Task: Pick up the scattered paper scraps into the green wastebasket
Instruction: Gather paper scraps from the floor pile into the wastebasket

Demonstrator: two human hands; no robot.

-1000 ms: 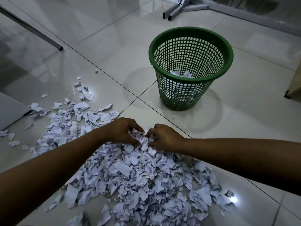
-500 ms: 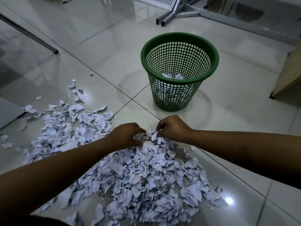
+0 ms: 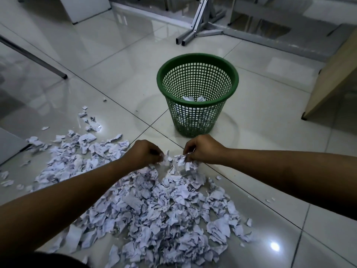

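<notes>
A big heap of white paper scraps [image 3: 154,209] covers the glossy tiled floor in front of me. At its far edge my left hand [image 3: 144,153] grips a small bunch of scraps, fingers curled. My right hand [image 3: 202,149] grips another bunch [image 3: 186,163] that hangs from its fingers, slightly above the heap. The green mesh wastebasket [image 3: 197,60] stands upright just beyond both hands, with some scraps lying at its bottom.
A thinner spread of scraps [image 3: 77,151] lies to the left. A metal stand's feet [image 3: 195,33] are behind the basket. A wooden furniture panel [image 3: 332,78] stands at right, a slanted metal leg [image 3: 34,57] at left, a grey panel [image 3: 9,146] at far left.
Both hands have closed on scraps at the heap's far edge, moved a little apart and lifted slightly toward the basket. The view has tilted up, showing more of the room.
</notes>
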